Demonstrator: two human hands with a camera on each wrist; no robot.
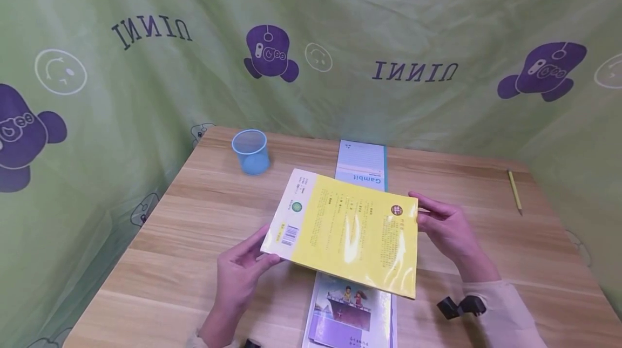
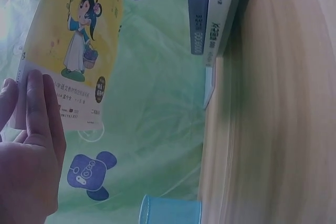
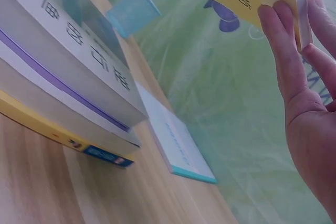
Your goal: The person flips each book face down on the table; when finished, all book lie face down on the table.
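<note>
A yellow book is held up over the table, its back cover with barcode and small print facing the head camera. My left hand grips its lower left corner, thumb along the near edge. On the opposite side, my right hand pinches the right edge between thumb and fingers. The left wrist view catches the front cover, with a cartoon girl carrying a basket. Beneath the raised book lies a stack of books; its top one, a purple picture cover, is partly hidden.
Behind the stack lies a notepad marked "Gambit", partly covered by the yellow book in the head view. A blue cup stands at the back left of the wooden table. A pencil lies far right. Green printed curtain surrounds the table.
</note>
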